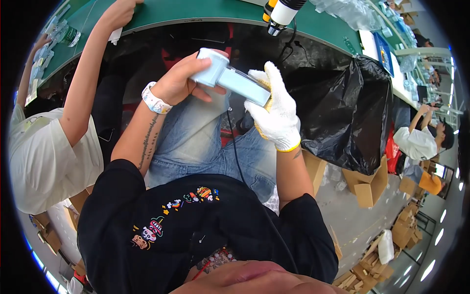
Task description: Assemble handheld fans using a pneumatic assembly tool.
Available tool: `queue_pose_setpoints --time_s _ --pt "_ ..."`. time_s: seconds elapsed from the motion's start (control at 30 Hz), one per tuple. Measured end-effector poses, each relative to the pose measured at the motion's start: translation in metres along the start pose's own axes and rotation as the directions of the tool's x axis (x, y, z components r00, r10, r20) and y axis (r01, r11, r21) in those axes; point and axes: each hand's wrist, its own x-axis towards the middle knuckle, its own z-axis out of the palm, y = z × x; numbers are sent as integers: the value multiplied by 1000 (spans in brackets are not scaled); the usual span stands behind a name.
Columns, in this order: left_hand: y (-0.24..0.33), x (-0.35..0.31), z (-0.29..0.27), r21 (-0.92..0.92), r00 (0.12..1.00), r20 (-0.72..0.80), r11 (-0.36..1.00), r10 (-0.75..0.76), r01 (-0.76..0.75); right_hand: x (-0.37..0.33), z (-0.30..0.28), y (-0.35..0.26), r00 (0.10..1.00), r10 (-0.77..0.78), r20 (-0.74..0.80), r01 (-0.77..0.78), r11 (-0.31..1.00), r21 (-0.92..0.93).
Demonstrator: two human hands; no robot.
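Above my lap, a pale blue plastic device with a broad head and a slimmer rectangular body is held between both hands. My bare left hand is closed around the broad end, thumb on top. A white knit glove with a yellow cuff covers my right hand, whose fingers and thumb grip the slim end from both sides. The device slants down toward the right. Its underside is hidden from view.
A green worktable spans the far side. Over its edge hangs a white and yellow tool with a metal nozzle. A black plastic bag and an open cardboard box stand right. A co-worker's arm reaches onto the table at left.
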Motion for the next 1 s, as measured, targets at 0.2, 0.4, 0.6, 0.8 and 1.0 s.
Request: queue_pose_setpoints --time_s 0.2,0.4,0.6,0.8,1.0 --pt "-7 -6 10 334 991 35 933 127 -131 -7 -6 4 995 61 80 -59 998 -31" --pt "-69 -16 56 761 840 473 358 265 -541 -24 -18 30 652 480 587 -377 877 -299" --pt "-134 -19 66 865 911 392 287 125 -411 -101 24 106 852 374 367 -231 896 -378" --pt "-137 -4 49 816 852 459 259 254 -517 -85 16 107 924 256 283 -162 935 -315" --pt "-124 13 27 777 830 492 298 263 -555 -66 22 98 927 263 268 -147 911 -385"
